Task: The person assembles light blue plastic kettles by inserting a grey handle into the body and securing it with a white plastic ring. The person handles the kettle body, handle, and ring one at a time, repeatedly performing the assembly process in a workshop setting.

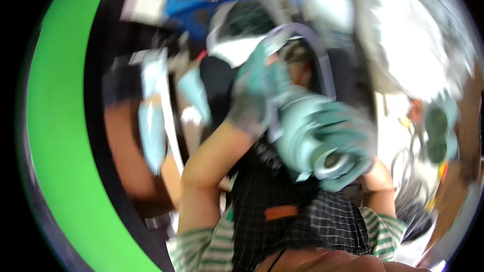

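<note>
Just beyond the black checked apron, a pale-teal object tilts, its round hollow end nearest the apron. Ahead of the apron's right side, the gloved right hand seems to bend its fingers over the object; ahead of its left side is the gloved left hand, whose fingers, spread or pressed together, I cannot tell. Good handling here likely means supporting both flanks evenly and keeping the hollow end off the apron. Blur hides the left palm's contact, the right thumb, and whether the lilac band farther from the apron joins the object.
</note>
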`<state>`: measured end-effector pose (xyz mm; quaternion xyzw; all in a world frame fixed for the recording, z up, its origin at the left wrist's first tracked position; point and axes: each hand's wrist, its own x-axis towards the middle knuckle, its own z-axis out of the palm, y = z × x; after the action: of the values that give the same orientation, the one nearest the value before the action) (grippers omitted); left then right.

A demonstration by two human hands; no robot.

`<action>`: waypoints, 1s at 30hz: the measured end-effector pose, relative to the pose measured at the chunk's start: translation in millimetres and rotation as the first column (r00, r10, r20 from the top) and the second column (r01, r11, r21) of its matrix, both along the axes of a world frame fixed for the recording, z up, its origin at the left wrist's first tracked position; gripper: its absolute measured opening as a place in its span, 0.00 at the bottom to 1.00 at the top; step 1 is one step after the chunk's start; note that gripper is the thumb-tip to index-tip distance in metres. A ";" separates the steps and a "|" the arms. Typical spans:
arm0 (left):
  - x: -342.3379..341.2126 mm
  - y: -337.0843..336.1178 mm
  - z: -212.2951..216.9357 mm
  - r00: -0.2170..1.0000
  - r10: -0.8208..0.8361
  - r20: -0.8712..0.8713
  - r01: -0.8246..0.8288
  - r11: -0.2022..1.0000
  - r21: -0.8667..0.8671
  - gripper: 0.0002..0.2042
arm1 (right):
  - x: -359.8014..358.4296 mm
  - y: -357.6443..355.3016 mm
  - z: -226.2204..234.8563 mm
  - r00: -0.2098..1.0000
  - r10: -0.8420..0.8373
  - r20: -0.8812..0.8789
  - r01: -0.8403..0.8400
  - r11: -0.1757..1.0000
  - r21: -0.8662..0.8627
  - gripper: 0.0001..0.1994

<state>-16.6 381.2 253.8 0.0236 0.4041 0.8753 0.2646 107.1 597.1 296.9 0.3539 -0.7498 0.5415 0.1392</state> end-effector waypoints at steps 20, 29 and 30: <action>-15.9 -71.6 -36.9 0.909 -0.112 -0.400 0.098 0.994 -0.056 0.25 | 10.5 -33.7 6.3 0.971 -0.187 -0.149 0.141 0.951 -0.274 0.48; 28.8 -87.8 -42.0 0.951 -0.047 -0.306 -0.105 0.881 -0.462 0.26 | -40.9 -31.6 -56.6 0.760 0.284 0.585 0.471 0.380 -0.796 0.36; 40.5 -84.9 -28.4 0.947 -0.042 -0.317 -0.113 0.884 -0.453 0.26 | -45.6 -34.3 -59.8 0.741 0.433 0.514 0.441 0.263 -0.858 0.35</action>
<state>23.9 296.3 225.4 0.0927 0.6396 0.7421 0.1776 61.6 562.8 237.1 -0.0310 -0.2537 0.9657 0.0451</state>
